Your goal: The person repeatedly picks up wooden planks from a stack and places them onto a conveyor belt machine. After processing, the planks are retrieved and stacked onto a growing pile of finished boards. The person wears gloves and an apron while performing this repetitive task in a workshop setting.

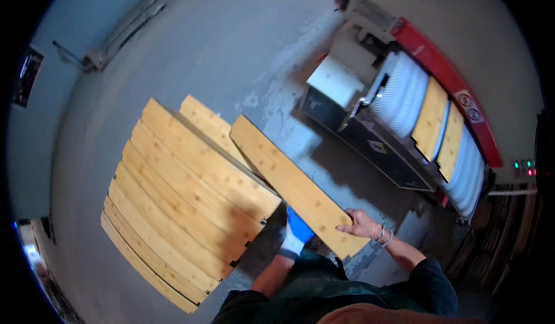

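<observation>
1. Currently, held board [296, 182], pale knotty wood, is in front of the person, btwn the board stack (L) & the machine (R), slanting upper L to lower R. Its near end has a small notch.
2. R hand [364, 224], bare, grips the board's R edge nr the near end: thumb on the top face, other fingers bent at the edge, partly hidden. Metal bracelet [384, 233] on that wrist.
3. L hand [297, 229], blue glove w/ white cuff, is at the board's L edge, partly under it. Fingers mostly hidden; can't tell if spread, together or pinching.
4. Board stack [185, 194], to the L: similar boards side by side, dark-edged notches at near ends. Another board [209, 125] sticks out btwn stack & held board, partly covered.
5. Machine [386, 146], R: dark side panel, pale ribbed top w/ two wooden pieces [430, 119] on it, red bar [442, 75] along far side. White-topped box [334, 81] just beside it.
6. Further out: grey floor [196, 52], long metal item [124, 35] upper L by the wall, small green & red lights [525, 165] far R.
</observation>
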Action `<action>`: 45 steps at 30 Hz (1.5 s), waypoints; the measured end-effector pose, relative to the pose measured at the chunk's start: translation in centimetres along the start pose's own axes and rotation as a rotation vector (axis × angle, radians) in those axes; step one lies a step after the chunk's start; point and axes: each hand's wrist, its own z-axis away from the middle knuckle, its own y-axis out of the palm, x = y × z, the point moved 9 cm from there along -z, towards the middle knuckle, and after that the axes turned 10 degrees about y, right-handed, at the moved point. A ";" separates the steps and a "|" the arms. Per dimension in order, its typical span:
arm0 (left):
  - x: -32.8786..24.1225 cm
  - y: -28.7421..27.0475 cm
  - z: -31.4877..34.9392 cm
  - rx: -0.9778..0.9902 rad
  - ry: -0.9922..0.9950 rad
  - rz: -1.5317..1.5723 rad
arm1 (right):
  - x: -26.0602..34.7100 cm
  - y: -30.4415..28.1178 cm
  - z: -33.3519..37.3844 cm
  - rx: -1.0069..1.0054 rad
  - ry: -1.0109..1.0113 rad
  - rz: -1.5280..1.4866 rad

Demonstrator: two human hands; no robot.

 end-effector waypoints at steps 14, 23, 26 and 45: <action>6.4 12.6 12.1 0.274 0.200 -0.710 | -4.5 1.3 21.9 -0.495 -0.135 -0.346; 18.3 17.9 14.3 0.566 -0.042 -0.928 | -9.5 1.5 31.3 -0.768 -0.190 -0.744; 21.6 16.5 14.4 0.748 0.000 -1.163 | -12.1 2.9 33.6 -0.817 -0.102 -0.801; 23.0 12.4 19.5 1.088 0.151 -1.845 | -18.4 3.6 33.7 -0.889 -0.213 -1.331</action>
